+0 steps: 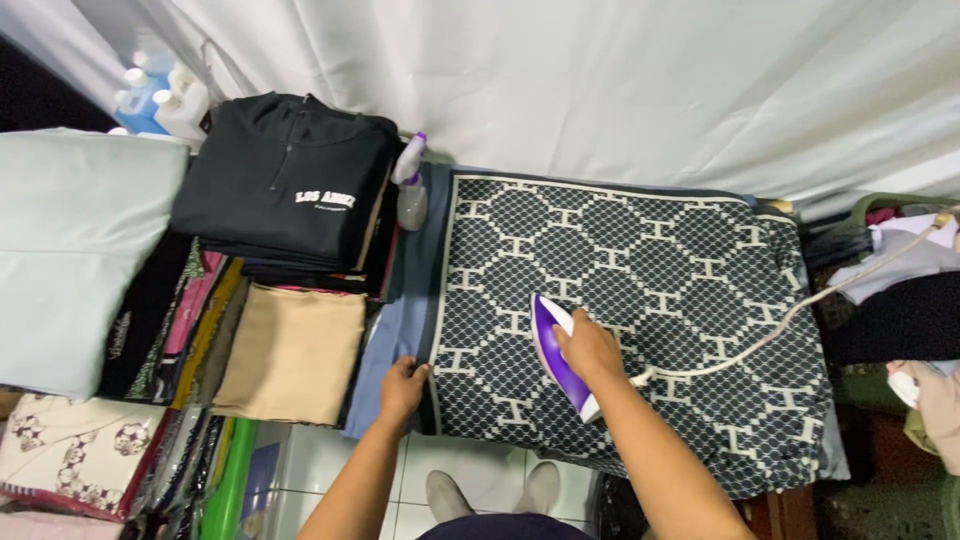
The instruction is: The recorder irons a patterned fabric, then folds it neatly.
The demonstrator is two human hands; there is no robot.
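Observation:
A dark patterned cloth (640, 270) with a white lattice print lies spread flat over a padded ironing surface (400, 330). My right hand (588, 345) grips the handle of a purple and white iron (553, 350) that rests on the cloth's near left part. Its white cord (790, 315) trails off to the right. My left hand (402, 388) holds down the cloth's near left corner at the edge of the surface, fingers curled over it.
Folded clothes are stacked at left: a black sweatshirt (285, 180), a tan piece (290, 355), a pale grey piece (70, 250). A spray bottle (410, 185) stands behind the cloth. A basket of laundry (890, 280) sits at right. White curtain behind; tiled floor below.

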